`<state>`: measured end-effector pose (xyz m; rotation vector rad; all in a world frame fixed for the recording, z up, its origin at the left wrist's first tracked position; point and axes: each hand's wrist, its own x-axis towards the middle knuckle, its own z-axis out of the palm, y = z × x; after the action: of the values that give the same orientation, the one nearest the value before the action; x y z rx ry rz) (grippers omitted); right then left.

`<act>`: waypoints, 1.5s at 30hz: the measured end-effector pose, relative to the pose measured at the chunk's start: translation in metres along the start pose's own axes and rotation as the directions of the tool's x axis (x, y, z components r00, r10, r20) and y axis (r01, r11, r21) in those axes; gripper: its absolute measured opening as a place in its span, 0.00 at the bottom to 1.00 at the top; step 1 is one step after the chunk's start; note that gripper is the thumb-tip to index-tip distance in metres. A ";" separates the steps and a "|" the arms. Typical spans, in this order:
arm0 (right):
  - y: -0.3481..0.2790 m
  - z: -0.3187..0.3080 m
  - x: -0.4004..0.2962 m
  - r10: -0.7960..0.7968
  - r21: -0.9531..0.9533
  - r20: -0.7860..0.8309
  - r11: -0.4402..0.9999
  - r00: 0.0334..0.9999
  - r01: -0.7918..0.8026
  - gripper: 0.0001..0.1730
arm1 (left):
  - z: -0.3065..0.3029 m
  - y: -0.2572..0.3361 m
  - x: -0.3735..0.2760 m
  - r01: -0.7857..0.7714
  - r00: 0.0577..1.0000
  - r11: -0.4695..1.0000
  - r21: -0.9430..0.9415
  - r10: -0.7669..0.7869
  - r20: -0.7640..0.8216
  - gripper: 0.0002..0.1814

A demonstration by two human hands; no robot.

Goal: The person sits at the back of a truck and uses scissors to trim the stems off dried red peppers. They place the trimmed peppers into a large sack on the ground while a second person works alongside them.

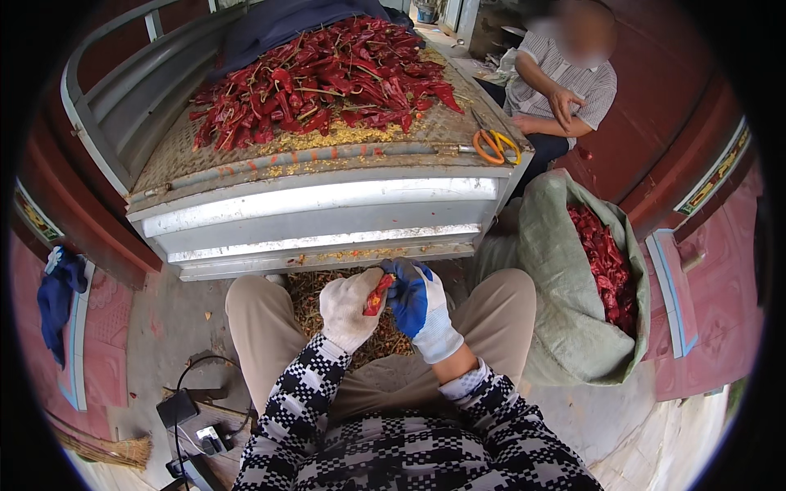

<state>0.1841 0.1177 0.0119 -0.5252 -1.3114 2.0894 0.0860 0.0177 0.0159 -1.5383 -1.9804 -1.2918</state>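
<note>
My left hand [355, 307], in a whitish knit glove, is closed on a dried red chili pepper [376, 296] that shows yellow seeds. My right hand [414, 297], in a blue-coated white glove, has its fingers against the pepper's upper end; whether they grip it is hard to tell. Both hands meet between my knees, above a heap of stems and scraps [393, 347] on the ground. Beyond them, a large pile of dried red chili peppers [319, 80] lies on a metal cart bed [178, 144]. Scissors with orange and yellow handles [496, 146] rest on its near right corner.
A green woven sack [552, 307] of red peppers stands at my right. Another person [562, 92] sits beyond it, beside the cart. Dark cloth [276, 30] partly covers the pile. A wooden board with a cable and black devices [209, 423] lies at lower left, near a broom [123, 451].
</note>
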 end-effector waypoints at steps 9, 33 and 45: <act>-0.042 0.007 -0.002 -0.384 -0.759 0.617 -0.060 0.687 0.649 0.12 | 0.011 0.007 -0.029 0.543 0.839 0.596 -0.591 -0.398 0.370 0.17; -0.015 -0.027 0.019 0.224 -0.026 -0.014 0.974 0.974 -0.225 0.14 | 0.011 0.013 -0.033 0.567 0.824 0.602 -0.562 -0.411 0.391 0.13; -0.100 -0.007 0.105 -0.315 -0.949 0.315 -0.083 0.895 0.304 0.16 | 0.001 -0.004 0.002 0.614 0.653 -0.053 -0.788 -0.526 0.544 0.09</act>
<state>0.1394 0.2261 0.0977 -0.6463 -2.5356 0.3191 0.0815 0.0197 0.0150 -0.8609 -1.9341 -3.4137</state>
